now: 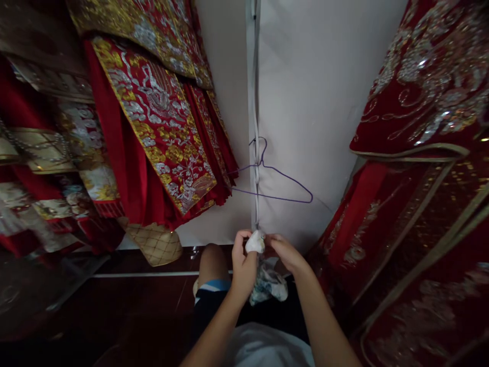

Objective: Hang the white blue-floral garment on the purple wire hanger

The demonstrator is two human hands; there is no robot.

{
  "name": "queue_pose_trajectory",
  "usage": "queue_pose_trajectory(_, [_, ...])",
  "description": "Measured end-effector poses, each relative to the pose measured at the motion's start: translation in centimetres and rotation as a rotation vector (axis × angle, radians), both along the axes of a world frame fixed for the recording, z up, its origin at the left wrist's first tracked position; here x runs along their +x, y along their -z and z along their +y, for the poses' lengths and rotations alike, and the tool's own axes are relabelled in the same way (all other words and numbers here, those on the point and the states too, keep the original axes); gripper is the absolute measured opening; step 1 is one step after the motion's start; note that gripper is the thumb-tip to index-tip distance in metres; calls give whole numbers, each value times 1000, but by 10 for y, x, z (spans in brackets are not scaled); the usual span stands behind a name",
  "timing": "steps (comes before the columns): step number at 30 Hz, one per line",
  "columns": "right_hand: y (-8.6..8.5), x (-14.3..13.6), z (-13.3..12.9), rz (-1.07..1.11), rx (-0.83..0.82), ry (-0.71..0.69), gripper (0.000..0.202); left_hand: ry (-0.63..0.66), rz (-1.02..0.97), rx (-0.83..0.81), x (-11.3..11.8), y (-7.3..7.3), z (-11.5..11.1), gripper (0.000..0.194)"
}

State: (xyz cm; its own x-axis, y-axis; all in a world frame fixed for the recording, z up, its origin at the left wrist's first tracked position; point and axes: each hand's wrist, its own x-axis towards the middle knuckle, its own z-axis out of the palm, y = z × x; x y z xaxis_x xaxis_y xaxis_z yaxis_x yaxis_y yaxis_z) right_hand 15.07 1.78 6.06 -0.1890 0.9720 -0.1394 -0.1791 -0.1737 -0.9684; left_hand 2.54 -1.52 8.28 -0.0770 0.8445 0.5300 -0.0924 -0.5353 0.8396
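Between my hands is the knotted white top of a crinkled plastic bag (269, 288), whose pale, patchy body hangs below them over my lap. My left hand (243, 260) wraps around the white top from the left, its thumb lying against the front. From the right, my right hand (286, 251) closes bent fingers at the top's edge; those fingertips are partly hidden behind it. A pale strap (256, 206) runs down the wall corner and meets the bag's top. Above my hands, a purple wire hanger (287, 177) hangs from this strap.
Red embroidered garments with gold and silver work (168, 117) hang at the left. More red beaded garments (420, 102) hang close on the right. A gold quilted piece (155, 244) hangs low at left. My bent knee (214, 262) is near the white wall (313, 76).
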Motion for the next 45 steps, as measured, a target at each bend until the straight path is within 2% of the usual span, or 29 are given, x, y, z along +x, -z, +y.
queue_pose_trajectory(5, [7,6,-4,13,-54,-149,36,49,217,96,1,-9,-5,19])
queue_pose_trajectory(8, [-1,5,-9,102,-78,-151,46,72,355,159,1,-10,-13,24])
queue_pose_trajectory(11, [-13,3,-17,196,-32,-150,41,66,511,227,-3,-8,-20,30])
queue_pose_trajectory(17, [-33,3,-28,287,35,-251,27,-7,413,188,-22,-14,-16,23])
queue_pose_trajectory(20, [-38,4,-29,298,106,-196,47,-23,388,203,-22,-15,-20,23])
queue_pose_trajectory(23, [-42,2,-28,377,107,-120,53,-23,370,213,-8,-11,-40,24])
queue_pose_trajectory(26, [-48,-2,-29,445,101,-119,52,26,452,182,7,-4,-67,25])
queue_pose_trajectory(29, [-58,1,-36,494,139,-131,49,97,473,232,5,0,-79,31])
queue_pose_trajectory(31, [-65,5,-42,526,169,-154,48,9,396,256,-5,-2,-73,29])
queue_pose_trajectory(33, [-71,9,-47,563,184,-188,49,-112,361,213,-18,-8,-58,30])
queue_pose_trajectory(34, [-72,11,-49,582,187,-205,50,-119,379,168,-25,-12,-50,34])
queue_pose_trajectory(35, [-73,11,-51,603,189,-220,51,-65,420,115,-32,-18,-41,36])
queue_pose_trajectory(36, [-74,12,-51,624,189,-235,51,47,483,58,-38,-23,-33,36])
queue_pose_trajectory(39, [-71,10,-51,668,176,-279,51,595,763,-69,-53,-43,-19,29])
queue_pose_trajectory(40, [-70,9,-51,680,168,-290,51,754,853,-83,-57,-49,-17,29])
queue_pose_trajectory(41, [-69,8,-51,694,159,-301,51,855,920,-81,-60,-55,-16,31])
queue_pose_trajectory(42, [-68,7,-51,708,150,-313,51,888,958,-69,-62,-59,-16,35])
queue_pose_trajectory(45, [-69,5,-55,746,138,-368,51,798,933,-13,-64,-65,-11,42])
